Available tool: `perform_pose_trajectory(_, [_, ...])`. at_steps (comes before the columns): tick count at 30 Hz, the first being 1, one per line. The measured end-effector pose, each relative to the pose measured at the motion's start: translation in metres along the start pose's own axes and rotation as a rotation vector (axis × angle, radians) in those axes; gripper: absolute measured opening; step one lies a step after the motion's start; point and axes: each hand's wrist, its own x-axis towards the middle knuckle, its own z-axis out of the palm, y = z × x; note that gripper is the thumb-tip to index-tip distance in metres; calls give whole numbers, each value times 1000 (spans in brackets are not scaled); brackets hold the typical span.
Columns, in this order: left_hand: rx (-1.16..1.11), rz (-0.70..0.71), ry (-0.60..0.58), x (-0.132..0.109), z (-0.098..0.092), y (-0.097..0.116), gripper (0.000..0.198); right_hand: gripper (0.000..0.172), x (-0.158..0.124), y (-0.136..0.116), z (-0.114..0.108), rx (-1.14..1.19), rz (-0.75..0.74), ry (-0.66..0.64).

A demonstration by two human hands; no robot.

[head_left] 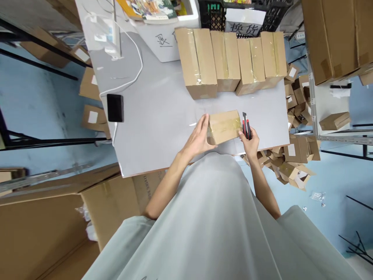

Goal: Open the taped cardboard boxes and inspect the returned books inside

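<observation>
A small taped cardboard box (224, 126) lies in front of me near the table's front edge. My left hand (199, 136) grips its left end, thumb on the near side and fingers on the far side. Clear tape runs along the box's top. My right hand (250, 142) is closed on a red and black box cutter (246, 128), its dark tip pointing away from me. The right thumb is at the box's right end; whether it presses on the cardboard I cannot tell.
Several taped boxes (201, 62) stand in a row at the back. Behind them are a white bin (163, 42) with books and a black crate (212, 17). A phone (115, 108) and a power strip (112, 39) lie left. Discarded boxes (297, 149) pile up on the right.
</observation>
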Motion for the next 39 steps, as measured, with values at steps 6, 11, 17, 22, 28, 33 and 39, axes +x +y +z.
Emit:
perform_pose_trajectory(6, [-319,-97,71,-26,-26,-32,103,63,-21,-17,29,-60,-23,36])
perform_pose_trajectory(11, [-150,-104,94,-38,-42,-56,96,54,-41,-31,52,-202,-98,-17])
perform_pose_trajectory(17, [89,-51,161,-36,-36,-63,88,45,-51,-47,67,-349,-142,-24])
perform_pose_trajectory(22, [69,-22,175,-35,-30,-65,92,47,-51,-56,66,-381,-172,-29])
perform_pose_trajectory(28, [-63,-19,146,-38,-37,-67,93,48,-70,-88,63,-392,-207,-192])
perform_pose_trajectory(33, [-300,-53,183,-24,-54,-72,50,51,-93,-123,69,-444,-169,-366])
perform_pose_trajectory(39, [-360,-136,191,-8,-61,-75,36,54,-103,-136,82,-557,-112,-425])
